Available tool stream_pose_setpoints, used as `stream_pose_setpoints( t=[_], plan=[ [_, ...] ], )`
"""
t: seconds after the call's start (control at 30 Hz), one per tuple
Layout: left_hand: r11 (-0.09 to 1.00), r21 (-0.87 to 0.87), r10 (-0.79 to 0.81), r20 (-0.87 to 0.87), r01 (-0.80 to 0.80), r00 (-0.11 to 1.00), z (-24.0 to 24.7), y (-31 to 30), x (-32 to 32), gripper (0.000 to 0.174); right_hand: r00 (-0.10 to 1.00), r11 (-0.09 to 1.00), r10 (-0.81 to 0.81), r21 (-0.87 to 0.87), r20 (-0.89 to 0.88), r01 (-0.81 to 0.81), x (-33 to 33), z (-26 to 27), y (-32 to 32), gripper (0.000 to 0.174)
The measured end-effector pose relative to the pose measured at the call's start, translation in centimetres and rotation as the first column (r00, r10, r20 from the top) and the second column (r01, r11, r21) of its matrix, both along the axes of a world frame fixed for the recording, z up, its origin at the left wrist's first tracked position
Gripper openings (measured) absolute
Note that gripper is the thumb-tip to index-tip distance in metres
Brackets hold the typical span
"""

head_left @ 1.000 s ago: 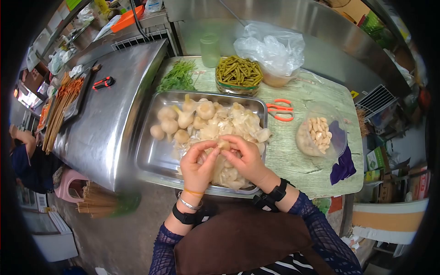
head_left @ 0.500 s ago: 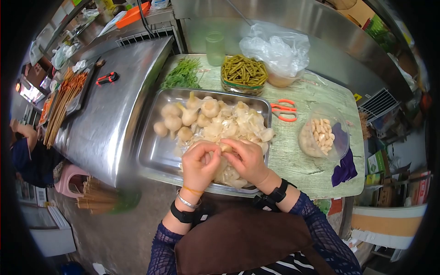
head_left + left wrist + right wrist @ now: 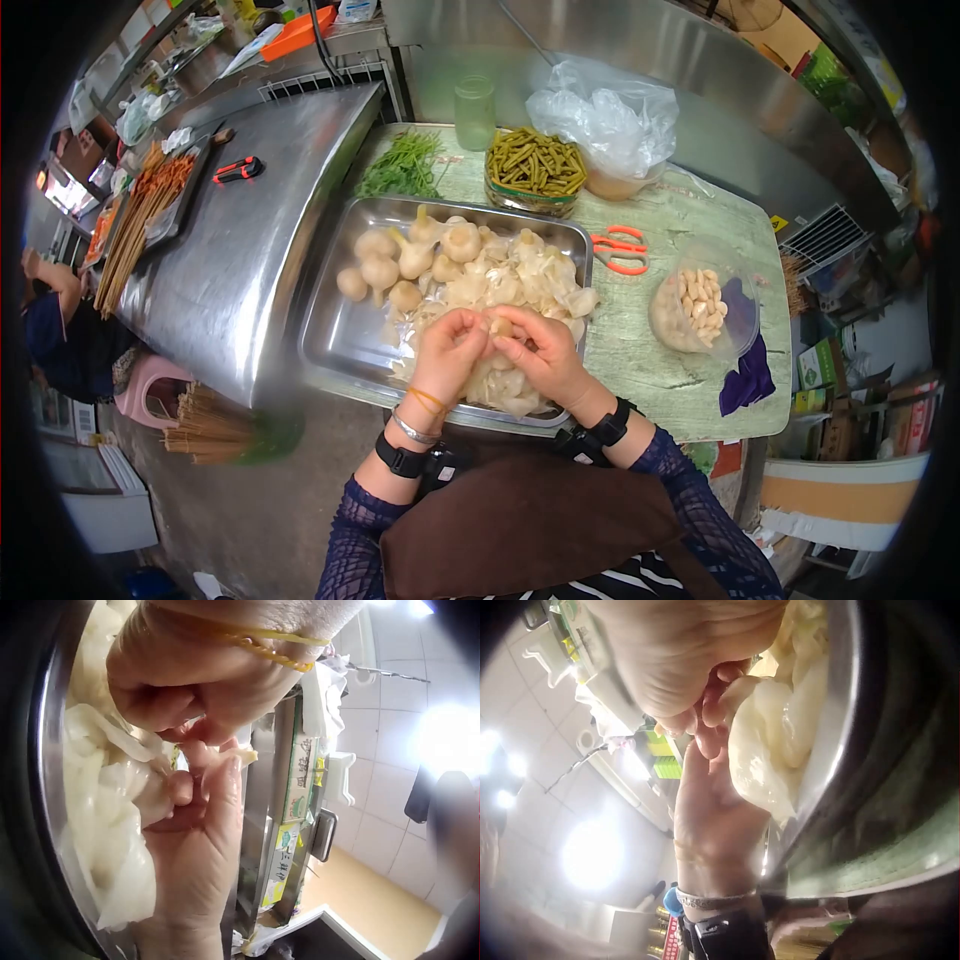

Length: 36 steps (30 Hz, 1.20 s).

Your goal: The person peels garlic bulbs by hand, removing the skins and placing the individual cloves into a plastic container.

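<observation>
Over the steel tray (image 3: 322, 335), both hands meet at a pale garlic clove (image 3: 501, 327). My right hand (image 3: 548, 358) holds the clove between thumb and fingers. Thumb and fingertips of my left hand (image 3: 447, 352) pinch at its near side. In the left wrist view, a yellowish tip of the clove (image 3: 249, 755) pokes out past the right thumb. Beneath the hands lies a heap of garlic skins (image 3: 515, 268). Whole garlic bulbs (image 3: 378, 270) sit in the tray's back left. Peeled cloves (image 3: 703, 305) fill part of a clear plastic tub (image 3: 668, 322) to the right.
Orange-handled scissors (image 3: 622, 250) lie right of the tray. Behind it stand a container of cut green beans (image 3: 537, 165), a green glass (image 3: 474, 112), a plastic bag (image 3: 610, 115) and leafy greens (image 3: 402, 165). A purple cloth (image 3: 747, 380) hangs near the table's right edge.
Both hands stay together over the tray, their fingers shifting around the clove, which shows more plainly now. The left wrist has turned slightly. The head view has moved a little.
</observation>
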State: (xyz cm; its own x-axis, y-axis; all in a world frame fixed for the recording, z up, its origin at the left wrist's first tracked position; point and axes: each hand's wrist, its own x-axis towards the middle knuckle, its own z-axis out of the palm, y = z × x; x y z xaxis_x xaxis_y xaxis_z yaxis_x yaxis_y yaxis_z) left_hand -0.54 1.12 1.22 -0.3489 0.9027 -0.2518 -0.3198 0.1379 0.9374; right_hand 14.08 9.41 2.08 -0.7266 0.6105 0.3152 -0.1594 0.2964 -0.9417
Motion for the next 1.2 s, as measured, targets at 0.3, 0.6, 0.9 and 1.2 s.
stream_pose_setpoints(
  t=[0.3,0.6,0.9,1.2],
  plan=[
    [0.958,0.281,0.253,-0.751,-0.052,0.609,2.6,-1.4,-1.1,0.028,0.99,0.871,0.103,-0.471,-0.096,-0.137,0.0,-0.5,1.3,0.034],
    [0.932,0.358,0.222,-0.704,0.066,0.675,1.4,0.1,-1.2,0.031,0.966,0.839,0.252,-0.486,-0.053,-0.246,-0.3,0.2,2.2,0.033],
    [0.959,0.259,0.245,-0.571,-0.111,0.783,1.3,-1.1,-0.4,0.022,0.992,0.989,-0.101,-0.099,0.076,0.108,-1.1,0.0,0.2,0.022],
    [0.948,0.301,0.3,-0.734,-0.104,0.61,-0.2,-1.5,0.2,0.024,0.952,0.783,-0.304,0.559,-0.042,0.274,-1.5,-0.2,0.4,0.018]
  ],
)
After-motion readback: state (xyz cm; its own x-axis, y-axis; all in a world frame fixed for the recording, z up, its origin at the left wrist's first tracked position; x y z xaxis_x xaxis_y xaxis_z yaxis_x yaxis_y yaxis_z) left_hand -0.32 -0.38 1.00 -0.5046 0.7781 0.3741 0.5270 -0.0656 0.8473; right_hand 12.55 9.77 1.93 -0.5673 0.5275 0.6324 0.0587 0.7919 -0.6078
